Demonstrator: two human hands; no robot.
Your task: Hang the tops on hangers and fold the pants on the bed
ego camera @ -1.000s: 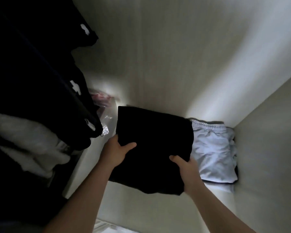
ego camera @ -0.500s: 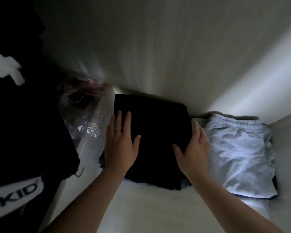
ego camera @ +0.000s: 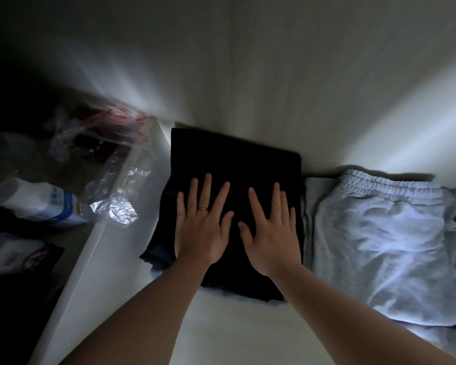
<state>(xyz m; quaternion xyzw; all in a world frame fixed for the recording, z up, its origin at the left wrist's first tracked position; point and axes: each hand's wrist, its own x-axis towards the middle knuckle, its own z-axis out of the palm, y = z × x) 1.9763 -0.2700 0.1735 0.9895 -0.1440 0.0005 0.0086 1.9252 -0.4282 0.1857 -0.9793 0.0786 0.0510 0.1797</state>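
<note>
Left hand and right hand lie flat, fingers spread, on the folded black pants on the shelf, grey pants at three o'clock; dragging the palms back could rumple the fold.

Both palms face down, flat, side by side. The left hand has its fingers straight and lightly spread, pointing away from the body, thumb angled inward. The right hand is in the same pose, fingers closer together, thumb out toward the left thumb, with the tips near but apart. No curl in either hand. The bare left forearm and right forearm run back from the wrists, spreading wider behind the palms.
</note>
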